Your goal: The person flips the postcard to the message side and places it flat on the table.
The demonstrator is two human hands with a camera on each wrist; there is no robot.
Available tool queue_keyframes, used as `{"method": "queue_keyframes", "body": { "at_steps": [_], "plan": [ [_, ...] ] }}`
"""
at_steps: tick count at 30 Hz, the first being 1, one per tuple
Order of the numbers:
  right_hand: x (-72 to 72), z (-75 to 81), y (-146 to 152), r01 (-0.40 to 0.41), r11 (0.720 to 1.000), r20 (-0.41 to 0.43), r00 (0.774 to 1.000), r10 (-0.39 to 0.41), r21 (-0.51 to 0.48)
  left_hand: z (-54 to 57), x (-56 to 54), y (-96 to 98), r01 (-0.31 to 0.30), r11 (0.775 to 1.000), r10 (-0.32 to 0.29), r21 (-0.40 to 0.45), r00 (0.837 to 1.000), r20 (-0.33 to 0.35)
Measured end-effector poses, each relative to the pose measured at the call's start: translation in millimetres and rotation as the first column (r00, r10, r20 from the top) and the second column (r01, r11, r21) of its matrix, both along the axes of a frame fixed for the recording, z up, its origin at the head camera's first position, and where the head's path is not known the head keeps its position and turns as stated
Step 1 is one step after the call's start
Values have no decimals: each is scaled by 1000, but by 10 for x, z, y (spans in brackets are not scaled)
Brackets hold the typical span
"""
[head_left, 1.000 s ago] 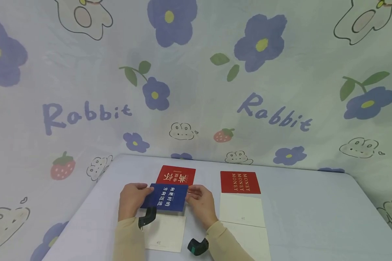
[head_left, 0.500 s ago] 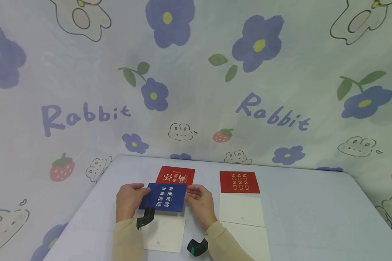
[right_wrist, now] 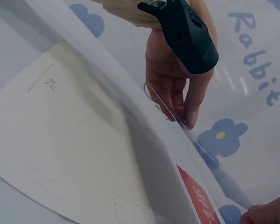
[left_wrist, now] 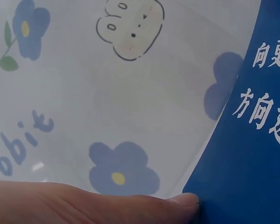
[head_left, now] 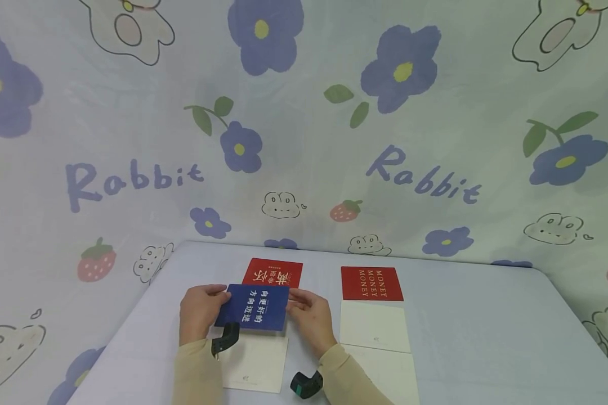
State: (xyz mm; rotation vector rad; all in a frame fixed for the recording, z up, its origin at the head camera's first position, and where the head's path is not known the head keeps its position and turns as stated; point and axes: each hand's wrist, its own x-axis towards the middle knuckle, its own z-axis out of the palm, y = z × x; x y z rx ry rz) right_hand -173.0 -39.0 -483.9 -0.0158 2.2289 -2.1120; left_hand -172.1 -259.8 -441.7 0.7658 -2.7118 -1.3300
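A blue card (head_left: 253,306) with white Chinese lettering is held up between both hands, over the table. My left hand (head_left: 200,315) pinches its left edge, the thumb (left_wrist: 177,207) lying on the printed face. At the opposite edge, my right hand (head_left: 311,318) pinches the upper right corner with thumb and fingertips. Partly covered behind the blue card lies a red card (head_left: 276,270) with gold characters. A cream card (head_left: 255,365) lies flat just below it. From the right wrist view the blue card appears nearly edge-on, with the left hand (right_wrist: 172,79) beyond.
Right of the hands, a red card (head_left: 372,283) reading MONEY lies above two cream cards (head_left: 375,323) in a column. The white table (head_left: 486,332) extends to the right. A printed curtain (head_left: 304,140) rises behind the table's back edge. Each wrist carries a black camera (head_left: 306,385).
The blue card and my left hand have shifted very slightly left, and the card's face tips a little more toward the head camera. Both hands keep their grip; the other cards lie unchanged.
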Motion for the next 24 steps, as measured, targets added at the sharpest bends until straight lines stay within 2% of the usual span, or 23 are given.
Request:
{"method": "queue_keyframes", "body": {
  "at_steps": [11, 20, 24],
  "plan": [
    [-25, -21, 13, 10, 1000, 4, 1000, -10, -26, 24, 11, 18, 4, 1000, -4, 4, 1000, -24],
    [-41, -31, -2, 10, 1000, 17, 1000, -10, -11, 49, 5, 5, 13, 1000, -12, 20, 999, -38],
    [-44, -27, 2, 6, 1000, 0, 1000, -6, -19, 64, 15, -1, 20, 1000, -20, 7, 999, -45]
  ]
}}
